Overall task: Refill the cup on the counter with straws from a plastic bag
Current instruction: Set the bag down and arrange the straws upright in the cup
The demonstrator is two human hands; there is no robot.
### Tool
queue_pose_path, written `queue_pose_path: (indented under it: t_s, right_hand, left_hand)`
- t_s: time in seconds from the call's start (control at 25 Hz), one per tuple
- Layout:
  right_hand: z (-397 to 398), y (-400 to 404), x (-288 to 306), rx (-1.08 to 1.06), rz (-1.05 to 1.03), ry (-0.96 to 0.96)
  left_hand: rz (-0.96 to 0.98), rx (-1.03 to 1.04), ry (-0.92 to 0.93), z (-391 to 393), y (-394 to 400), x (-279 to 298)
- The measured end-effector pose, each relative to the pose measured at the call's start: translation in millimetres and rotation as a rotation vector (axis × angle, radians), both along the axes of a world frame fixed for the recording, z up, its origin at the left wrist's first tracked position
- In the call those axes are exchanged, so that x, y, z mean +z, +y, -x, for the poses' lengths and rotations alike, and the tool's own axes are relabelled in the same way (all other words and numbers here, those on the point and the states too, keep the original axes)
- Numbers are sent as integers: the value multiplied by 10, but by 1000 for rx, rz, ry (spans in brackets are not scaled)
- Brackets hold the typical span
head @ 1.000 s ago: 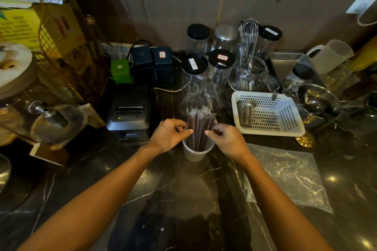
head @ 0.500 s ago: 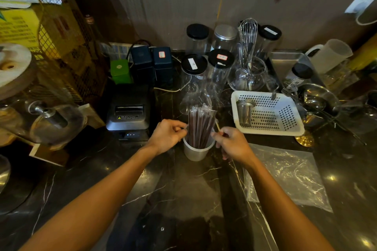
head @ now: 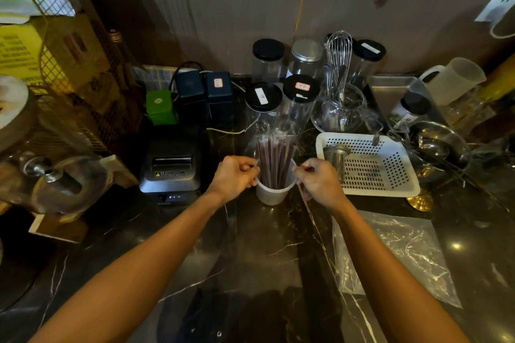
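White plastic cup standing mid-bench, holding upright bundle of dark wrapped straws. Left hand sitting at cup's 9 o'clock, right hand at 3 o'clock; fingers on both curling nearly closed at the rim, contents of each pinch impossible to tell. Clear plastic bag lying flat at 4 o'clock. White perforated basket sitting at 2 o'clock.
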State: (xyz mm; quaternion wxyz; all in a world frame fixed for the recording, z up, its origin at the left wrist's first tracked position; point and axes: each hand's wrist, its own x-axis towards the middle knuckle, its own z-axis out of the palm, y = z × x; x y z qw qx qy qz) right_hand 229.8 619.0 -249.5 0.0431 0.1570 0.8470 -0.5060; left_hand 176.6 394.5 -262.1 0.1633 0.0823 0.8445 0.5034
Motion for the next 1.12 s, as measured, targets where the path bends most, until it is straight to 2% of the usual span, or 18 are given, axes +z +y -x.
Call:
queue_pose_path:
  t_s: [0.36, 1.12]
  right_hand:
    - [302, 62, -74, -74, 87, -2]
    - [211, 55, -188, -137, 72, -36]
  left_hand:
    - [-14, 71, -22, 248, 157, 0]
    - [-45, 101, -4, 197, 271, -146]
